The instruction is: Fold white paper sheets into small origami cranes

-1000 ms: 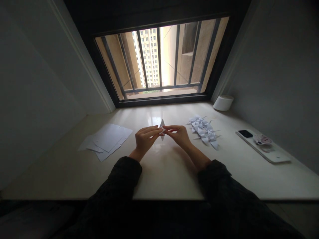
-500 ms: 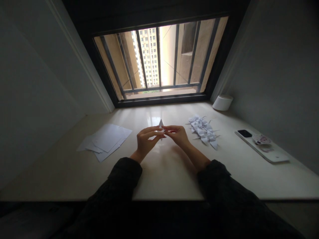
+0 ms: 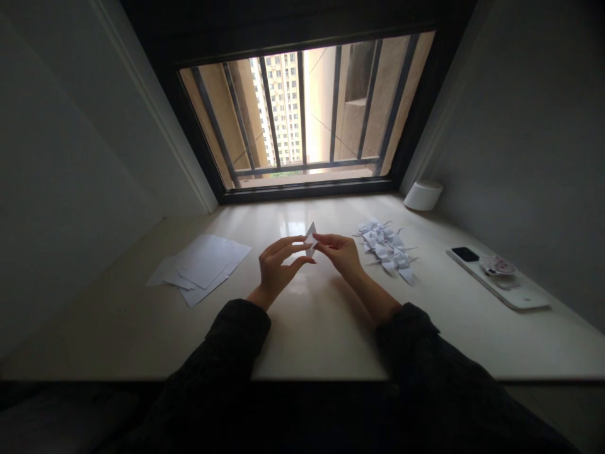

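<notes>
A small folded piece of white paper (image 3: 311,234), diamond-shaped with pointed ends at top and bottom, is held upright just above the table in front of me. My right hand (image 3: 341,252) pinches its right side between thumb and fingers. From the left, my left hand (image 3: 280,261) has its fingertips against the paper's left edge and its thumb by the lower point. Part of the paper is hidden behind the fingers. Right of my hands lies a cluster of several folded white paper cranes (image 3: 385,246).
Loose white paper sheets (image 3: 208,261) lie overlapping on the left of the pale table (image 3: 321,340). To the right is a white phone (image 3: 510,287) with a round grip on its back. A white cylindrical object (image 3: 423,195) stands in the far right corner, near the barred window (image 3: 307,183).
The folded paper has risen slightly and turned, showing more of its face. My right hand has shifted a little right, and the left fingers and thumb have spread farther apart.
</notes>
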Motion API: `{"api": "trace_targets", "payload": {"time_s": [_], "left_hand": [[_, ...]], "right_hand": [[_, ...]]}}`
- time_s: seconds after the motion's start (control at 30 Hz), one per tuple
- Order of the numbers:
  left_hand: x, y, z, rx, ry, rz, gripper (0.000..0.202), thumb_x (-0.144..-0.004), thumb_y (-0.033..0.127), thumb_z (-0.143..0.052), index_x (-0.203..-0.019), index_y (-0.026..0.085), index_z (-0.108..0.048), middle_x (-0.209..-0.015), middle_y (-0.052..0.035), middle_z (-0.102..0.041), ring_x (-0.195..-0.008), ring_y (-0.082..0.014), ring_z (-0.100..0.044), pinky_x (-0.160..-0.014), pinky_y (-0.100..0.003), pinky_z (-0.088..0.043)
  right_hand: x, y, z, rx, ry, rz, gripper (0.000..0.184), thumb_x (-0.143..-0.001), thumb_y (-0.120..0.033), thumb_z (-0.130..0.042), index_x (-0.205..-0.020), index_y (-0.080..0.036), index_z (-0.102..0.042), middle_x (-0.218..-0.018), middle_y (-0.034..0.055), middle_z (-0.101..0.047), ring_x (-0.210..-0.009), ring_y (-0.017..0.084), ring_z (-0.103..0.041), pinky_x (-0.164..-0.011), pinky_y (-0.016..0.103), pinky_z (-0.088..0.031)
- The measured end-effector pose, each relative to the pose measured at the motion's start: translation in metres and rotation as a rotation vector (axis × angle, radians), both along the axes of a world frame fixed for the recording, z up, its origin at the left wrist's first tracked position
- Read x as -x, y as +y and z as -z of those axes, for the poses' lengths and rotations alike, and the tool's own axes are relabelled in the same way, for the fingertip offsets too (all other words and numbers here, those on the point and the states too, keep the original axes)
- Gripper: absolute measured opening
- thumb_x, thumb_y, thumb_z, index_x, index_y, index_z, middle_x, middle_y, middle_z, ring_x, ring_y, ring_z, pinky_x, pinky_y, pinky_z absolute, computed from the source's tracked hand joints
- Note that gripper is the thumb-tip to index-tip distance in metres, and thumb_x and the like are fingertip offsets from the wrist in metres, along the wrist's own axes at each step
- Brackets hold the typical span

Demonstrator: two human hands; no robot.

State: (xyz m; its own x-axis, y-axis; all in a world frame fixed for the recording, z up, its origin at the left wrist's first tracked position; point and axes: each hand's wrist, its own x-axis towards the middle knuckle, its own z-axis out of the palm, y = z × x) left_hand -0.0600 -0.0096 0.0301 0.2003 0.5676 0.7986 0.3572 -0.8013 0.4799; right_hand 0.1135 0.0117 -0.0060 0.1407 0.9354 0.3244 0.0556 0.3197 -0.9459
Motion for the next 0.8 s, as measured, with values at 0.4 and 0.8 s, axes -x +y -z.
{"api": "trace_targets", "payload": {"time_s": [0.4, 0.8], "left_hand": [[-0.005, 0.019, 0.016, 0.906, -0.335, 0.252, 0.041, -0.067, 0.045, -0.073, -0.093, 0.014, -0.073, -0.089, -0.0085, -0.073, -0.084, -0.0223, -0.067, -0.083, -0.039, -0.051], [-0.005, 0.016, 0.013, 0.766, -0.34, 0.182, 0.037, -0.068, 0.044, -0.072, -0.094, 0.018, -0.074, -0.084, -0.0057, -0.073, -0.072, -0.0177, -0.065, -0.071, -0.031, -0.053]], "right_hand": [[0.006, -0.007, -0.006, -0.137, 0.011, -0.059, 0.027, -0.07, -0.037, -0.071, -0.094, -0.024, -0.071, -0.091, 0.0041, -0.068, -0.072, 0.015, -0.061, -0.066, 0.029, -0.052], [0.006, -0.011, -0.011, -0.226, -0.089, -0.128, 0.016, -0.075, -0.03, -0.067, -0.09, -0.028, -0.071, -0.107, 0.0052, -0.053, -0.101, 0.02, -0.055, -0.074, 0.029, -0.052]]}}
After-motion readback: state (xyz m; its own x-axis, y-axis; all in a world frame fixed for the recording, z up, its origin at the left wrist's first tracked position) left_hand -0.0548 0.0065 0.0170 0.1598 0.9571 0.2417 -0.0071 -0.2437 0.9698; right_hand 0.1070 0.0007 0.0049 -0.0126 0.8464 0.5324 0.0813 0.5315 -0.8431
